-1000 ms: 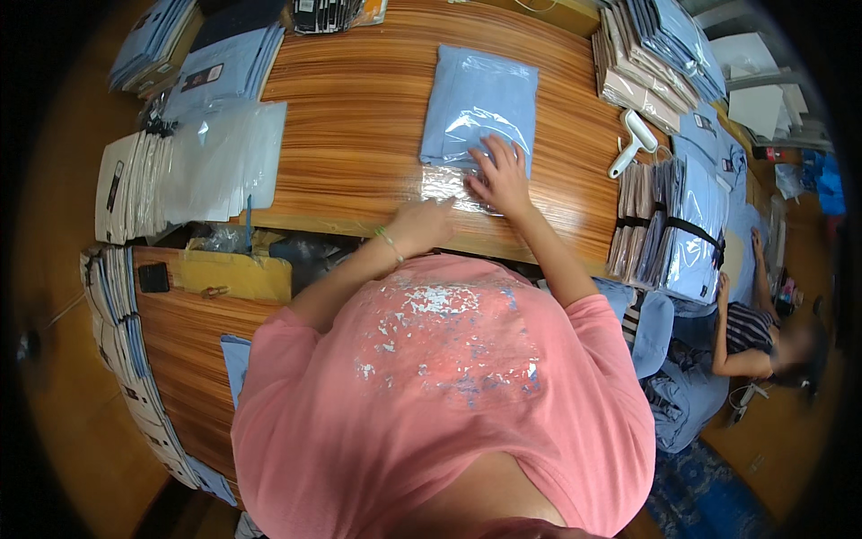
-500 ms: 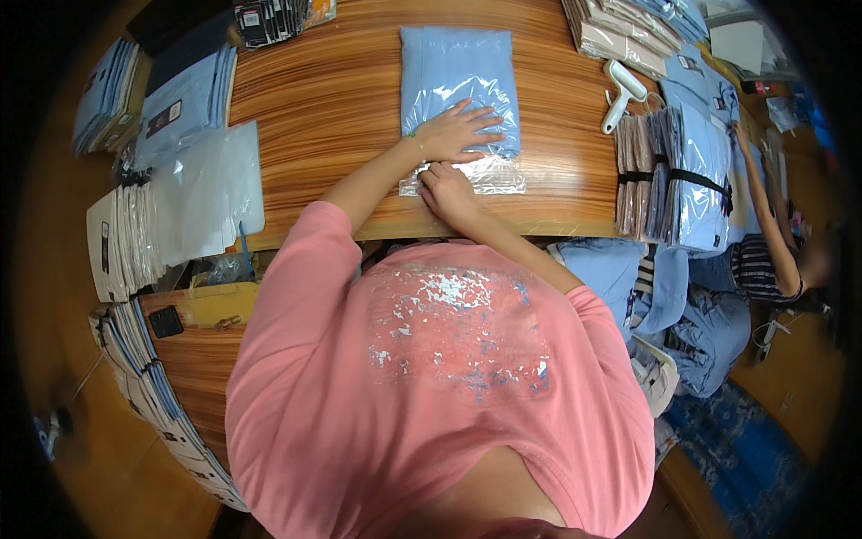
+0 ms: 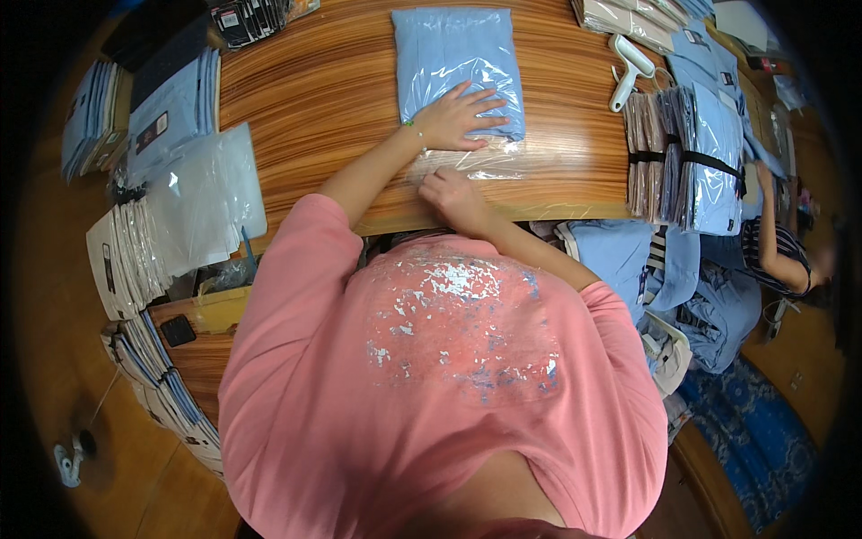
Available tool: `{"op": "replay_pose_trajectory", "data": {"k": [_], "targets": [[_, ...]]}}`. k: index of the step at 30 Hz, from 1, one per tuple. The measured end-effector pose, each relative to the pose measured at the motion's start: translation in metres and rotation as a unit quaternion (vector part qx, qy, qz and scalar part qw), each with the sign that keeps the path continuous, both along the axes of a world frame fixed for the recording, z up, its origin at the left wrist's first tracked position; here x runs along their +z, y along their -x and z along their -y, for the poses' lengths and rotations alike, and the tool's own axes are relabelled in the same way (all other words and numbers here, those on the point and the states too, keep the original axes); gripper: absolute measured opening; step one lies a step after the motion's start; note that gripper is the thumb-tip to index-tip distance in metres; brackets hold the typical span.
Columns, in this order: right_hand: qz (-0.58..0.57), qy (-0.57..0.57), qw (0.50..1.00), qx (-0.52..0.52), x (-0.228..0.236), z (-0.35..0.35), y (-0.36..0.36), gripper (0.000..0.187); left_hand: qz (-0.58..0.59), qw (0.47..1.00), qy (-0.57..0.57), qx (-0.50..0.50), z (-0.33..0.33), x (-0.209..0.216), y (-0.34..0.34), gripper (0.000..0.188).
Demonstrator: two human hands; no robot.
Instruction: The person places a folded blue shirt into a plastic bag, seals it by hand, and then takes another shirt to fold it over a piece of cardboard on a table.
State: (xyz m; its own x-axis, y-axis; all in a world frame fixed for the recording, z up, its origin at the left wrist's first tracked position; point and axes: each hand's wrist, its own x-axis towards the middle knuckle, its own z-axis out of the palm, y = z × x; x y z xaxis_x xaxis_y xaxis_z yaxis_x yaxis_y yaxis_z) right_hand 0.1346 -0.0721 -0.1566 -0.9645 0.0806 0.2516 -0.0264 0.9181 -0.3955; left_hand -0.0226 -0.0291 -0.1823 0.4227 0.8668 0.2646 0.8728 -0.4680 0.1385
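A folded light-blue garment in a clear plastic bag (image 3: 456, 49) lies flat on the wooden table (image 3: 314, 99) in front of me. My left hand (image 3: 460, 121) rests palm down on its near end, the fingers spread. Just nearer to me, the clear flap (image 3: 498, 168) of the bag stretches out over the wood. My right hand (image 3: 455, 195) is at the flap's near left corner, its fingers curled together on the thin plastic. The fingertips are partly hidden.
To the right stand banded stacks of bagged garments (image 3: 714, 171) and a white lint roller (image 3: 631, 70). Clear plastic bags (image 3: 202, 198) and folded garments (image 3: 171, 117) lie on the left. A co-worker's arm (image 3: 768, 211) shows at far right. Blue garments (image 3: 611, 256) hang below the table edge.
My right hand has drawn back a little toward the table's near edge. My left hand stays spread on the bagged garment. The whole view has shifted slightly.
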Motion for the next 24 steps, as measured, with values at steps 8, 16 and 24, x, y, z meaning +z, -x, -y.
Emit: {"op": "replay_pose_trajectory", "data": {"k": [8, 16, 24], "targets": [[0.016, -0.044, 0.979, 0.2, 0.02, 0.01, -0.028, 0.014, 0.016, 1.0, 0.0, -0.004, 0.001, -0.004, 0.0, 0.054], [-0.006, -0.005, 0.997, -0.081, 0.003, -0.058, -0.042, 0.007, -0.002, 1.0, 0.001, 0.001, 0.001, 0.001, -0.001, 0.051], [0.002, -0.051, 0.997, -0.054, 0.012, -0.052, -0.055, 0.01, 0.012, 1.0, 0.002, 0.01, 0.0, -0.005, 0.0, 0.051]]}}
